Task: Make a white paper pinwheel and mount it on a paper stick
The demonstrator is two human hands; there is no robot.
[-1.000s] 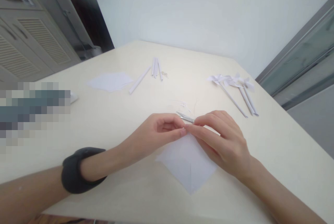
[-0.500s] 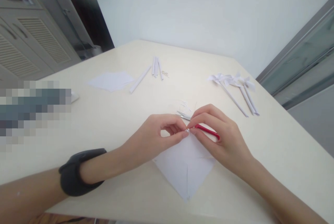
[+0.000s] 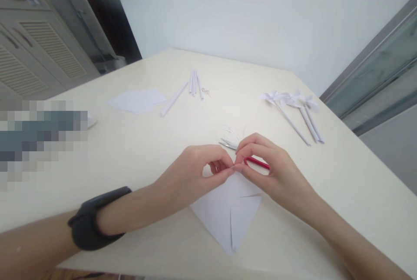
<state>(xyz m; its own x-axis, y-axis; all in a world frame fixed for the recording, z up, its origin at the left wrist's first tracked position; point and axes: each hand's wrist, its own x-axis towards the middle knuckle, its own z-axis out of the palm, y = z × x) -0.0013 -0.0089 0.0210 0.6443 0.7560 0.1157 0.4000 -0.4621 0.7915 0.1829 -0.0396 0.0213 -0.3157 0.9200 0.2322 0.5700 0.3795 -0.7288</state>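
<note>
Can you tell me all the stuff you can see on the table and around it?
paper sheet: one, white, cut with slits, near table edge, top corner pinched by both hands
scissors: one pair, red handles, behind the hands
paper scraps: a few, white, beyond the scissors
paper squares: small stack, white, far left
rolled paper sticks: several, white, far middle
pinwheels: about three, white, far right
table: one, cream
cabinet: one, grey, slatted, left background
wristband: one, black, left wrist
left hand: fingertips pinching paper corner
right hand: fingertips pinching same corner
</note>
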